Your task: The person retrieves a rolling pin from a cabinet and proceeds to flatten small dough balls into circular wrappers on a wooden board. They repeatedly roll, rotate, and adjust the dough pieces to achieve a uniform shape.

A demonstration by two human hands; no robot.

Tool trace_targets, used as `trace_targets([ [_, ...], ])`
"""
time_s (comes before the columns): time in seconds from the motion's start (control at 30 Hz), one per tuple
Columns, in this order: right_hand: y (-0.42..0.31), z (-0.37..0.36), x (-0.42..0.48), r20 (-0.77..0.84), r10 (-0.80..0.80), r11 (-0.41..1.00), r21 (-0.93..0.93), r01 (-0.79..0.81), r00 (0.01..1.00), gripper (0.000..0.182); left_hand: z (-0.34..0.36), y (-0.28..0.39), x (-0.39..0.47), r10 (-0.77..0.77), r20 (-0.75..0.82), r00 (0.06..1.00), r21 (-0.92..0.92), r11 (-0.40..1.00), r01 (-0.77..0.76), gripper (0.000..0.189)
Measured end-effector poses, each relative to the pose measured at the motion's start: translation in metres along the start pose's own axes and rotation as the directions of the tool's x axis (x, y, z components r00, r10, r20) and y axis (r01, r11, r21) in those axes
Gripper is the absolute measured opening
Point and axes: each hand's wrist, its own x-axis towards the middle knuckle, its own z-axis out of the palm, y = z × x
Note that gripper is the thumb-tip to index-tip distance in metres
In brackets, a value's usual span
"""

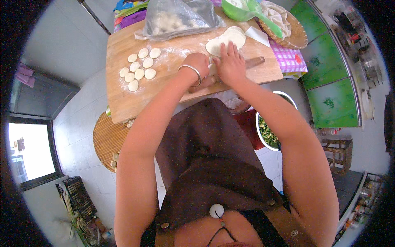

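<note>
My left hand [197, 66], with a silver bangle at the wrist, is curled over the wooden board [172, 80]. Its fingertips pinch the edge of a pale piece of dough [211, 65], mostly hidden between the hands. Beside it, my right hand [231, 66] lies flat with its fingers spread. Under that palm runs a wooden rolling pin [255, 62], one end jutting out to the right; the stretch toward my left hand is blurred. My right fingertips touch or overlap the near edge of several overlapping rolled dough wrappers [235, 35].
Several small flattened dough discs [139, 73] lie on flour at the board's left. Along the far edge sit a tray under clear plastic [182, 23], a green bowl [237, 10] with a green scoop [271, 24], and a wicker basket [297, 34] holding a cloth. A round slatted stool [109, 139] stands below left.
</note>
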Motion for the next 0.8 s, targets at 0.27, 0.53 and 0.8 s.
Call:
trace_targets([
  [0.27,0.008,0.006,0.003,0.010,-0.002,0.996,0.093,0.001,1.000,0.068,0.010,-0.005,0.027,-0.139,-0.038,0.990,0.023,0.990,0.140,0.021],
  [0.53,-0.008,0.004,0.009,0.001,0.036,0.999,0.028,-0.036,0.999,0.070,-0.004,0.001,-0.009,-0.069,0.037,0.997,-0.005,0.998,0.069,0.022],
  [0.8,-0.007,-0.001,-0.002,0.042,0.055,0.992,0.112,-0.060,0.998,0.066,0.004,-0.006,0.018,-0.085,-0.008,0.996,-0.109,0.991,0.084,0.021],
])
